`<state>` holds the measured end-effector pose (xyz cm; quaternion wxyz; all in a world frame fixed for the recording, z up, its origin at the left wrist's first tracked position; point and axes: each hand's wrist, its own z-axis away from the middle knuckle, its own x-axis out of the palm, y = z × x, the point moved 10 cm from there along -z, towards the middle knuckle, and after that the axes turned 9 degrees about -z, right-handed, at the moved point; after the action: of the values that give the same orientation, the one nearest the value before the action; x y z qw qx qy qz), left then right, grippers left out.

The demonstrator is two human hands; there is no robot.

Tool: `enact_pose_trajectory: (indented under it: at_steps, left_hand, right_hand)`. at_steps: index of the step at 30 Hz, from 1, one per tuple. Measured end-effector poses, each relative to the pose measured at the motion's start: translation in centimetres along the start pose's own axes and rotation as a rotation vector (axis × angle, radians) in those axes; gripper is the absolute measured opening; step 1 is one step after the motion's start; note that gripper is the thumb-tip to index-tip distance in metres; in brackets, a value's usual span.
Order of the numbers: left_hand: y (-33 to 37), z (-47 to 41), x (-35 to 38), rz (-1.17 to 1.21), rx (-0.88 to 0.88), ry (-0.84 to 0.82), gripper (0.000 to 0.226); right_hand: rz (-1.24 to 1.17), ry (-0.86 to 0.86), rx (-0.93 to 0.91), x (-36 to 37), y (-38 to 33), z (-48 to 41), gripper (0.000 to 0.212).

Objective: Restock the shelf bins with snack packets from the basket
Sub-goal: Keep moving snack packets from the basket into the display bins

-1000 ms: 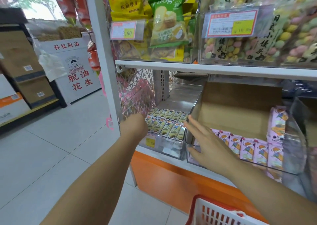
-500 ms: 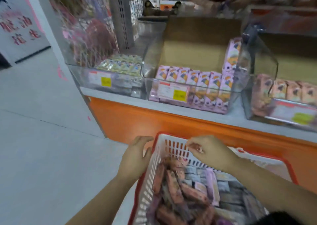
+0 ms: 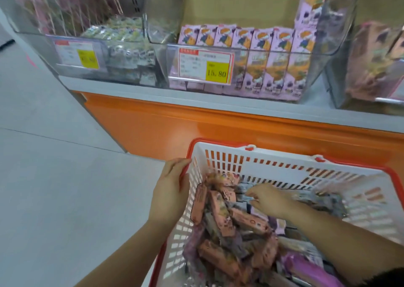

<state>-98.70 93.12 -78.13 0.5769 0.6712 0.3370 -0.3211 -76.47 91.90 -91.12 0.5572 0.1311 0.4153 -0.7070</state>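
The right grip has dropped from the rim into the basket lower right, fingers curled among snack packets, hold unclear; left grip still clamps its rim; shelf bins above

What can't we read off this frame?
Head view:
- right hand: whether it grips any of the packets; its own back hides the fingertips.
- left hand: fingers hidden by its own back at the basket rim.
- left price label: blurred, unreadable.
- rightmost bin: cut off by the frame edge.
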Motion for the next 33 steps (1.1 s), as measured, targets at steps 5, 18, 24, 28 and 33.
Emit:
enact_pose_trajectory:
  at_steps: [5, 18, 24, 28, 33]
  left_hand:
    - [-0.2, 0.1, 0.1, -0.009, -0.018, -0.003, 0.034]
    - [-0.1, 0.0, 0.2, -0.005, -0.007, -0.009, 0.035]
    - [0.2, 0.1, 0.0, -0.029, -0.035, -0.065, 0.037]
    - [0.9, -0.8, -0.9, -0.071, -0.055, -0.238, 0.037]
    - [6.5, 0.1, -6.1, 0.242, 0.024, -0.411, 0.026]
  right_hand:
    - [0.005, -0.036, 0.067, 1.7, 0.6, -1.8, 0.017]
    - [-0.482, 0.242, 0.193, -1.3, 0.5, 0.0, 0.022]
    - [-0.656, 0.219, 0.153, -6.9, -1.8, 5.0, 0.019]
    - [-0.775, 0.18, 0.09, -10.9, -6.2, 8.8, 0.02]
    - [-0.943, 0.121, -0.04, -15.3, -13.3, 13.8, 0.016]
